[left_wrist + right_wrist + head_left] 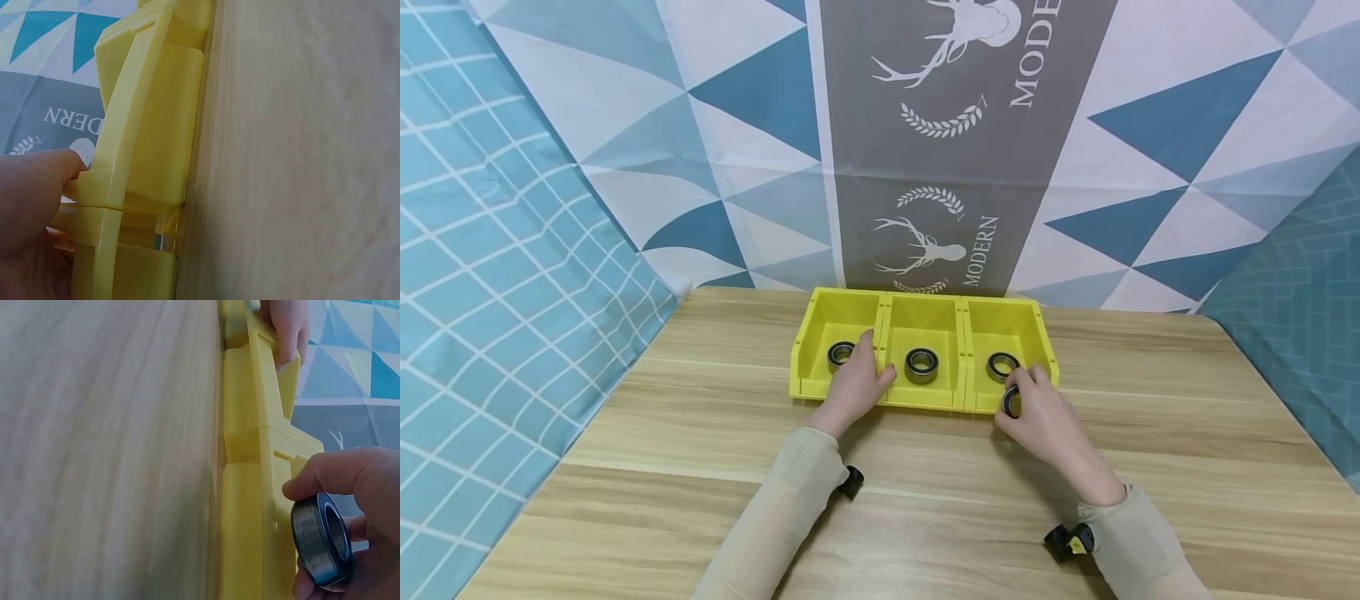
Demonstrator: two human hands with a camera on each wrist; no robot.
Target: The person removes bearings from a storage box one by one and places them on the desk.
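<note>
Three joined yellow storage bins (925, 400) stand side by side on the table. My left hand (856, 385) straddles the divider between the left and middle bins, gripping it with the thumb (69, 164) on the middle bin's side. A ball bearing (839, 357) lies in the left bin, partly covered by that hand. Another bearing (921, 365) lies in the middle bin, and one more bearing (1002, 367) in the right bin. My right hand (1047, 421) pinches a further bearing (320, 540), tilted on edge, between thumb and fingers at the right bin's front lip.
The wooden table (910, 517) extends in front of the bins and to both sides. Close behind them hangs a patterned cloth (917, 167) with deer heads and triangles. Blue checked cloth (497, 250) borders the left side.
</note>
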